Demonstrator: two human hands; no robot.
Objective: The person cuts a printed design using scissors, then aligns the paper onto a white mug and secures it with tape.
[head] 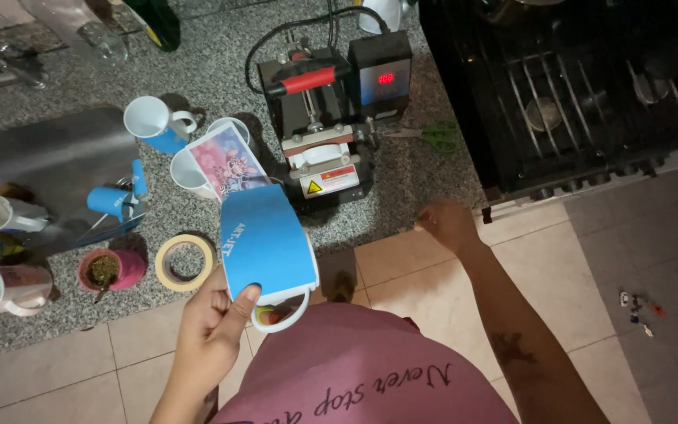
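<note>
From the head view, the left hand pinches a white mug wrapped in blue paper, thumb pressed on the wrap, held over the counter edge just in front of the mug press. The right hand hangs loosely curled and holding nothing, right of the press. The wrapping step looks finished; loading would likely call for the press's clamp to be open. Tape roll lies left of the mug.

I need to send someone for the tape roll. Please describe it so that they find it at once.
Start at the black mug press on the granite counter. Toward the counter's front edge, left of the left hand's blue-wrapped mug, lies the tape roll. It alone is a flat beige ring, beside a pink cup.
</note>
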